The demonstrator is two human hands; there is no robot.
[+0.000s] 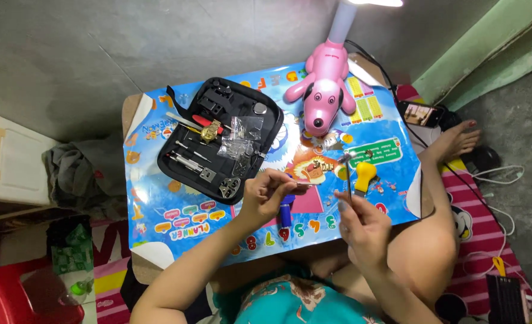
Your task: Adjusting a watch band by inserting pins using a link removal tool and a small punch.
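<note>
Head view: left hand (pixel 266 193) raised just beside the open black tool case (pixel 221 137), fingertips pinched on something small, too tiny to identify. Right hand (pixel 362 225) farther from the case, fingers closed around thin metal tweezers (pixel 348 174), upright, near a yellow blower (pixel 365 176). Beyond the case, pink dog-shaped lamp (pixel 323 87).

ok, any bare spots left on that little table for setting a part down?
Free: the left strip of the table mat beside the open black tool case, and the far right corner beyond the yellow blower. Crowded: the middle, with the left hand, right hand, small parts and the pink dog lamp.
</note>
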